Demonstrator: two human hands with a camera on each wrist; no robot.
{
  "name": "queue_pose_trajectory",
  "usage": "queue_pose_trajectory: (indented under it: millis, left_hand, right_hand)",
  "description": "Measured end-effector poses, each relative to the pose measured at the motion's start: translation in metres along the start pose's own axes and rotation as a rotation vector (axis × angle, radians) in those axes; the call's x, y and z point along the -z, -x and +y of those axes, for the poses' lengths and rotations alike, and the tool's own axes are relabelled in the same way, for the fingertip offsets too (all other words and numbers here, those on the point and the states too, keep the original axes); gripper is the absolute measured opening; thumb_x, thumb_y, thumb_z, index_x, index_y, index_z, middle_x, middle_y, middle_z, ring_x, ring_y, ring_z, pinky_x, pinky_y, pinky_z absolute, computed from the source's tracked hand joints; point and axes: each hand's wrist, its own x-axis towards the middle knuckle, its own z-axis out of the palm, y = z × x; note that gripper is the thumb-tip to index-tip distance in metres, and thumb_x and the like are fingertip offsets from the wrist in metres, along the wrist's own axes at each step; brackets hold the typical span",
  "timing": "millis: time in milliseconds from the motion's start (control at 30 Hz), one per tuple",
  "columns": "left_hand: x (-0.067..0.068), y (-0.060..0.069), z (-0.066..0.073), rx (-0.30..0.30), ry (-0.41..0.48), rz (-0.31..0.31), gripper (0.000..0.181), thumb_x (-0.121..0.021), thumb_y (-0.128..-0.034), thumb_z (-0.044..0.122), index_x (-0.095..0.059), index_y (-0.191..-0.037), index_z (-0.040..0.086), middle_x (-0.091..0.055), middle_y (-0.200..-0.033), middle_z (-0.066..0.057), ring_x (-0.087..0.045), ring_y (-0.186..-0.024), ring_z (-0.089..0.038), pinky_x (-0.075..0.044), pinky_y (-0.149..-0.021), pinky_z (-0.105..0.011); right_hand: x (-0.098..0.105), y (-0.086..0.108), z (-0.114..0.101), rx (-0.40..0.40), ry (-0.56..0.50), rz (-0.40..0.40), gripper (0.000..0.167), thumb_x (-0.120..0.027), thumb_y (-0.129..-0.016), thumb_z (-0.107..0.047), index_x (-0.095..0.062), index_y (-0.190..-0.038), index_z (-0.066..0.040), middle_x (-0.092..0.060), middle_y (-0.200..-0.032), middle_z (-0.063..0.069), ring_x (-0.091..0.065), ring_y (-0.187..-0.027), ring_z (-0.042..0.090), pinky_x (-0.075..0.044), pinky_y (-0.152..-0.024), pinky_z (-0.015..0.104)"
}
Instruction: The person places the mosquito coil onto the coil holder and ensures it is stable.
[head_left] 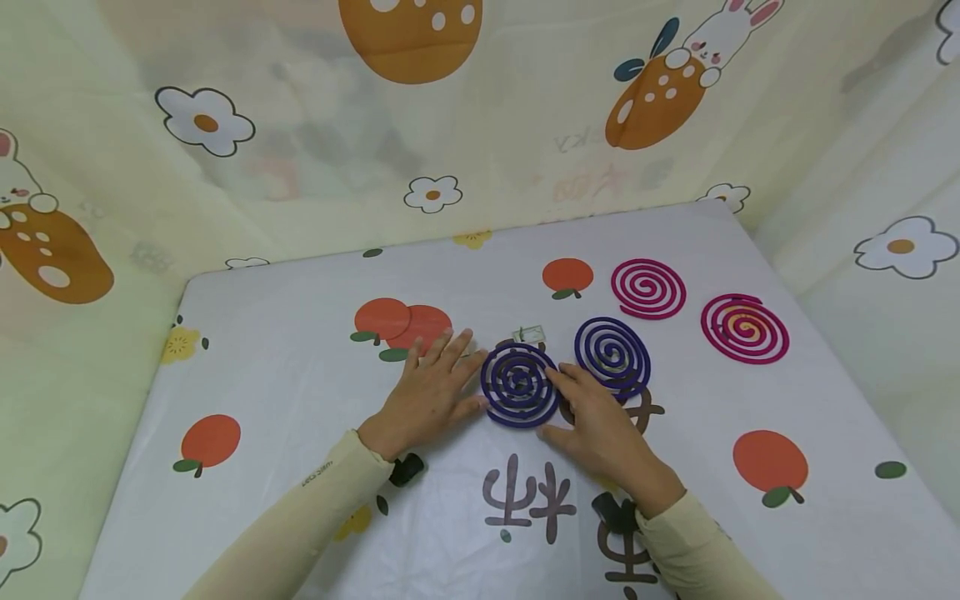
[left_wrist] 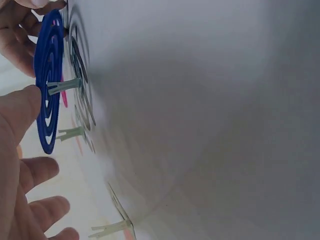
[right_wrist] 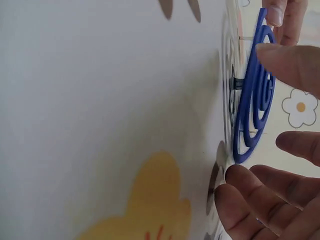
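Tabletop cloth, printed with fruit, spans a wide stretch from its left edge to the left hand. That hand's fingers are spread apart, its thumb touching the left rim of a dark blue coil. A small pale stand sits just beyond. At the coil's right rim, the right hand touches with thumb and fingers apart. Near it lies a second blue coil, then two pink coils, the farther-right one near the sloping right edge. From above the first coil looks flat; the left wrist view shows it raised on an upright prong.
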Motion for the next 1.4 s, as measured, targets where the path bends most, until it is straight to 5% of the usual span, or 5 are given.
queue_pose_trajectory:
  millis: [433, 667, 833, 1067, 1400]
  left_hand:
    - [0.006, -0.004, -0.002, 0.096, 0.063, -0.043, 0.088, -0.052, -0.101, 0.065, -0.019, -0.168, 0.019, -0.01, -0.176, -0.008, -0.008, -0.161, -0.037, -0.009, -0.123, -0.07]
    - [0.008, -0.011, -0.008, 0.116, 0.06, -0.028, 0.092, -0.048, -0.1008, 0.068, -0.012, -0.169, 0.019, -0.009, -0.176, -0.008, -0.007, -0.161, -0.036, -0.007, -0.123, -0.07]
    - [0.014, -0.033, -0.014, 0.127, 0.072, 0.021, 0.092, -0.046, -0.1005, 0.07, -0.014, -0.169, 0.017, -0.014, -0.175, -0.011, -0.014, -0.16, -0.038, -0.009, -0.123, -0.069]
    - [0.028, -0.072, -0.023, 0.163, 0.061, 0.006, 0.091, -0.051, -0.0976, 0.072, -0.023, -0.168, 0.022, -0.025, -0.172, -0.009, -0.024, -0.158, -0.034, -0.012, -0.122, -0.07]
    - [0.035, -0.11, -0.017, 0.078, 0.128, -0.056, 0.071, -0.072, -0.0935, 0.058, -0.057, -0.151, 0.019, -0.06, -0.15, -0.006, -0.052, -0.14, -0.028, -0.018, -0.123, -0.067]
  right_hand:
    - [0.022, 0.024, 0.0, 0.074, 0.043, 0.067, 0.084, -0.085, -0.086, -0.039, -0.049, -0.156, -0.01, -0.039, -0.163, 0.021, -0.038, -0.147, 0.048, -0.039, -0.109, 0.072]
    - [0.034, 0.026, 0.019, 0.057, 0.145, 0.136, 0.1, -0.083, -0.082, -0.053, -0.039, -0.162, -0.012, -0.025, -0.168, 0.028, -0.022, -0.152, 0.056, -0.023, -0.113, 0.08]
    - [0.046, 0.024, 0.043, -0.034, 0.194, 0.123, 0.111, -0.078, -0.082, -0.062, -0.023, -0.167, -0.015, -0.005, -0.172, 0.026, -0.008, -0.154, 0.059, -0.012, -0.109, 0.086]
    - [0.074, 0.015, 0.079, -0.113, 0.219, 0.146, 0.113, -0.07, -0.087, -0.068, -0.014, -0.168, -0.014, 0.004, -0.172, 0.027, -0.003, -0.153, 0.061, -0.011, -0.108, 0.087]
    - [0.123, -0.002, 0.138, -0.27, 0.218, 0.127, 0.113, -0.061, -0.092, -0.07, -0.002, -0.168, -0.01, 0.013, -0.168, 0.033, 0.003, -0.149, 0.066, -0.012, -0.105, 0.088]
